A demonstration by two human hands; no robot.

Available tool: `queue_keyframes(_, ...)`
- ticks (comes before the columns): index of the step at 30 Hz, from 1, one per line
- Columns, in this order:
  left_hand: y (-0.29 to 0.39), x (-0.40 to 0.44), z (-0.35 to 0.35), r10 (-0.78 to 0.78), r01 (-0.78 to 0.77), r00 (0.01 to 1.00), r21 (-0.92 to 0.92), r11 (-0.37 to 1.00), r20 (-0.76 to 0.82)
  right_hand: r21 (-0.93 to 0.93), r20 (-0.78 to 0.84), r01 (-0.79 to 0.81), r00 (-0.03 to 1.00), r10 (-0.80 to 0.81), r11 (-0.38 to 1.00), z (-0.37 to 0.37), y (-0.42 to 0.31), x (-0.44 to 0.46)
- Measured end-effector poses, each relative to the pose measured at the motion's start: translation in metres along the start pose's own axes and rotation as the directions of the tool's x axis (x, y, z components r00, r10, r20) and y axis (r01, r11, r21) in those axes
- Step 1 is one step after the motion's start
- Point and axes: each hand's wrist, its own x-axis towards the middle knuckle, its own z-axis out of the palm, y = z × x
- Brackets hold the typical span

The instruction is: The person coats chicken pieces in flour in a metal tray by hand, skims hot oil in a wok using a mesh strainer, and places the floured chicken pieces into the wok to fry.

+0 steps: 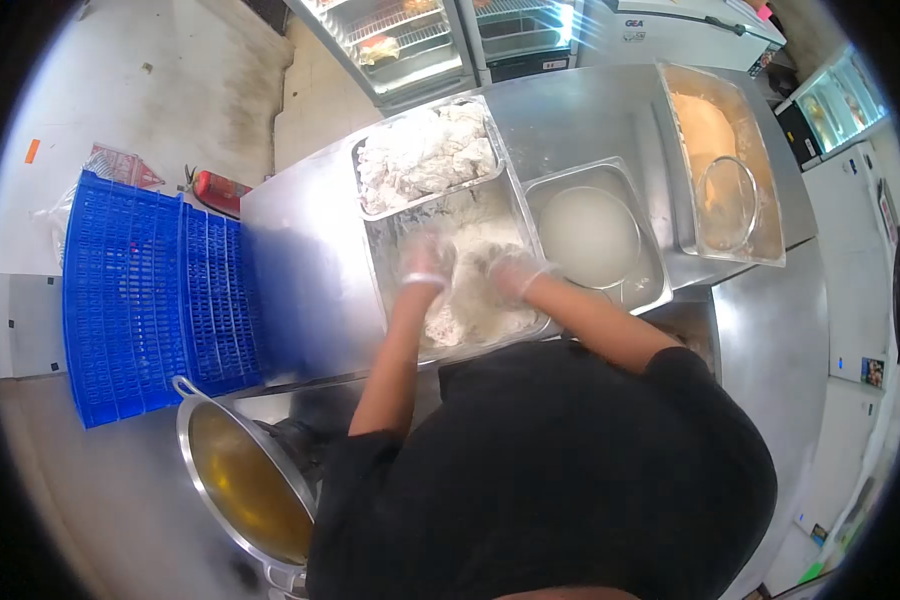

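Note:
Both hands wear clear plastic gloves and are over a metal tray (378,262) of white flour (475,225). My left hand (427,258) is at the tray's left part, smeared by motion. My right hand (513,272) is at the right side of the flour, its fingers blurred and partly sunk in or behind the powder. Between and below the hands lie lumpy floured pieces (448,325). Whether either hand grips anything cannot be made out. Just beyond, a smaller tray holds flour-coated pieces (425,155).
A pan (660,262) with a round, cloudy-white container (590,237) stands right; farther right, a tray (765,190) holds orange powder and a wire-rimmed strainer (730,205). Blue crates (130,300) stand left, a wok of yellow oil (245,480) lower left. Fridges (395,50) stand behind.

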Motion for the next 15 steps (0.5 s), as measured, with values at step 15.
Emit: queue_keyframes(15, -0.123, -0.012, 0.118, 0.061, -0.222, 0.908, 0.353, 0.909, 0.415, -0.052, 0.223, 0.413, 0.892, -0.393, 0.909, 0.027, 0.010, 0.020)
